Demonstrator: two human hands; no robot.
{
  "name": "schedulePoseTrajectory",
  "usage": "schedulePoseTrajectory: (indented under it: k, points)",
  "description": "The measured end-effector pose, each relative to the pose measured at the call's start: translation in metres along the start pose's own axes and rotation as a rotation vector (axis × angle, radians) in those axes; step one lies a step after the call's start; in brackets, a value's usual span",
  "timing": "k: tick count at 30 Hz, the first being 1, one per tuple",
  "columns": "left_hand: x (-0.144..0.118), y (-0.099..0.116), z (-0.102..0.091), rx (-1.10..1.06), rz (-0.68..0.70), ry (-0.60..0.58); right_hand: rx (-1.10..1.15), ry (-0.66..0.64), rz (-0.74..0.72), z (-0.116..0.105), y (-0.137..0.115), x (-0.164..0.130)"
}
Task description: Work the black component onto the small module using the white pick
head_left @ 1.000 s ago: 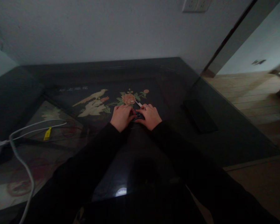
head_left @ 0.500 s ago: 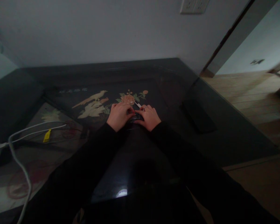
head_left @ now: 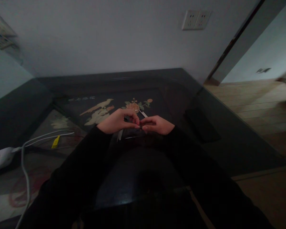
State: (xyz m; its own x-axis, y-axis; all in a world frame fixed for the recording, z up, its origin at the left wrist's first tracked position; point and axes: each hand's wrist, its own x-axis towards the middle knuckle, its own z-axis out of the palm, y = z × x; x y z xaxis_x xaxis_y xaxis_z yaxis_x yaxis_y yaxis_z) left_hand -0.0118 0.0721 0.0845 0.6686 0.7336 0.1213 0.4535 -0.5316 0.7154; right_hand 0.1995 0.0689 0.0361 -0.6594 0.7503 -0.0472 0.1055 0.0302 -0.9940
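My left hand point(head_left: 119, 121) is closed in a pinch, thumb against fingers. Its tips meet those of my right hand point(head_left: 158, 124), which is pinched as well. Whatever sits between the fingertips is too small and dark to name. Just behind the right fingers, a slim pale strip point(head_left: 143, 113) lies slanted on the dark tabletop. Beneath the left wrist a narrow light-coloured piece point(head_left: 120, 135) shows, and a thin bright line point(head_left: 132, 137) runs close by; I cannot tell what either is.
The dark glossy table point(head_left: 133, 168) has a bird-and-flower picture point(head_left: 101, 106) on it. A black flat object point(head_left: 202, 125) lies to the right. On the left are a white power strip point(head_left: 2, 158), a white cable point(head_left: 26, 178) and a yellow tag point(head_left: 55, 142). Sockets point(head_left: 196, 19) are on the wall.
My hands have drawn a little apart at the wrists, their fingertips still together. The narrow pieces below the left hand now show. The whole view has shifted down slightly.
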Motion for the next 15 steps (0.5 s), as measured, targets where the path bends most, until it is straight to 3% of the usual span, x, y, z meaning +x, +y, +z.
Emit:
schedulePoseTrajectory:
  k: [9, 15]
  points:
    - [-0.002, 0.010, 0.003, -0.200, -0.001, -0.134, 0.179, -0.190, -0.023, 0.008, -0.005, -0.009]
    - [0.000, 0.009, 0.005, -0.256, -0.006, -0.155, 0.209, -0.168, -0.077, 0.014, -0.003, -0.008]
